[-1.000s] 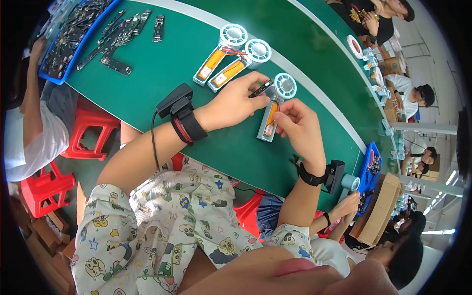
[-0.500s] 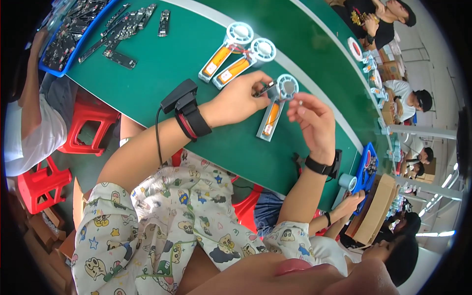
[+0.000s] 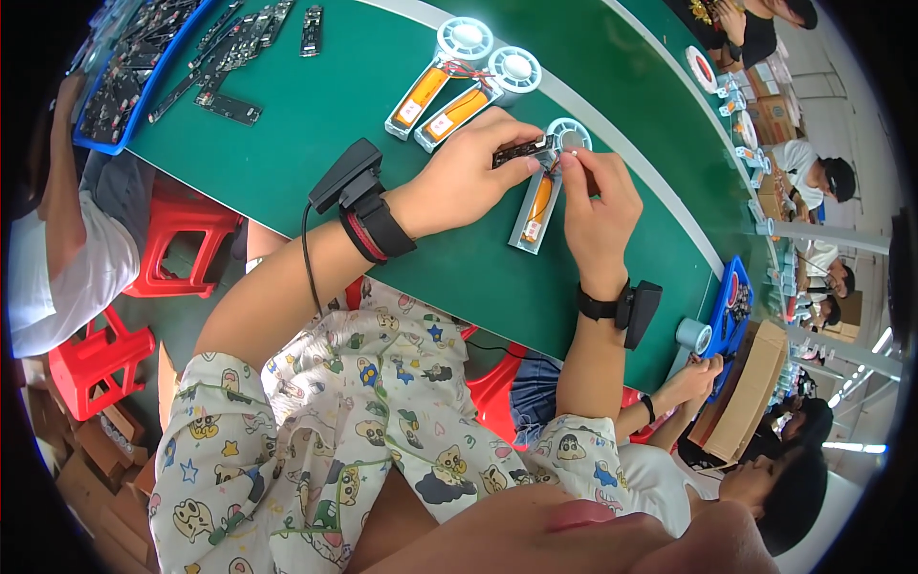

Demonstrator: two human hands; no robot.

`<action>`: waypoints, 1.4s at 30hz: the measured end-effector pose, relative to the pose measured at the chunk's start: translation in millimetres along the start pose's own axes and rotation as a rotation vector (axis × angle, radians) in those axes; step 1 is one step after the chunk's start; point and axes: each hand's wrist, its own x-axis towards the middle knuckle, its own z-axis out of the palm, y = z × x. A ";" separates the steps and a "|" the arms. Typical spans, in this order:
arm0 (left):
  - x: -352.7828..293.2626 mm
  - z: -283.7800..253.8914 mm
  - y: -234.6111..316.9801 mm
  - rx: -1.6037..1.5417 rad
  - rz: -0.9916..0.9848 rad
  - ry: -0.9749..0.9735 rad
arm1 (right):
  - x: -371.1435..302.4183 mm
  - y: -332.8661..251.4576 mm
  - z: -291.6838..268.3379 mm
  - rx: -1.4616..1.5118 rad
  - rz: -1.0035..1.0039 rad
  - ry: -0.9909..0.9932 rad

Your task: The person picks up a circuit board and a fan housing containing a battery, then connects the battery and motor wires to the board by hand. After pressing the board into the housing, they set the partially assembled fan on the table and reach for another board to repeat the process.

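My left hand (image 3: 464,182) pinches a small black circuit board (image 3: 519,152) between thumb and fingers, above the green table. Close to the board's right end, my right hand (image 3: 602,210) is closed in a pinch on a tiny white connector (image 3: 572,152). Thin wires run down from there to a handheld fan housing (image 3: 527,232), pale blue with a round head, which lies face up beneath both hands. An orange battery (image 3: 540,209) sits in its open handle. My fingers partly cover the housing. Whether connector and board touch, I cannot tell.
Two similar fan housings (image 3: 463,112) lie just beyond my left hand. Loose circuit boards (image 3: 239,57) are spread at the far left beside a blue bin (image 3: 122,143) full of them. At right, a co-worker's hand (image 3: 693,378) is near another blue tray (image 3: 734,330) and a cardboard box (image 3: 751,392).
My right hand has moved in toward the board, bringing the connector close to its end. The board in my left hand now lies flatter and shows more. The whole view has shifted slightly.
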 end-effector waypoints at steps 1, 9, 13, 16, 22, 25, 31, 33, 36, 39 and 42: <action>0.2 -0.6 2.2 0.031 0.018 0.008 | 0.1 -3.0 -0.1 -0.084 -0.065 -0.006; 1.7 -1.4 0.3 0.008 0.118 -0.014 | -0.6 -14.8 -0.8 -0.291 -0.180 -0.113; 3.5 -2.5 -1.3 0.030 0.163 -0.009 | 0.7 -20.7 -4.9 -0.325 -0.187 -0.148; 3.2 -5.2 0.3 0.120 0.202 0.012 | -1.3 -22.9 -7.8 -0.343 -0.196 -0.161; 3.2 -8.0 0.9 0.207 0.235 -0.013 | -0.7 -23.7 -9.8 -0.382 -0.194 -0.180; 3.8 -9.3 2.7 0.231 0.242 -0.030 | 0.6 -19.7 -8.7 -0.383 -0.272 -0.122; -0.6 -9.1 1.2 0.256 0.285 -0.004 | -0.3 -19.8 -7.2 -0.343 -0.293 -0.109; -0.6 -9.6 1.1 0.281 0.312 0.006 | -1.8 -18.5 -5.6 -0.178 -0.171 -0.144; -2.3 -8.5 2.1 0.327 0.354 0.018 | -3.9 -20.0 -5.4 -0.049 -0.070 -0.170; -6.1 -5.4 4.8 0.411 0.394 0.067 | -4.8 -21.1 -2.8 0.060 0.016 -0.189; -5.3 -1.7 5.8 0.432 0.401 0.073 | -6.6 -20.0 0.8 0.114 0.111 -0.131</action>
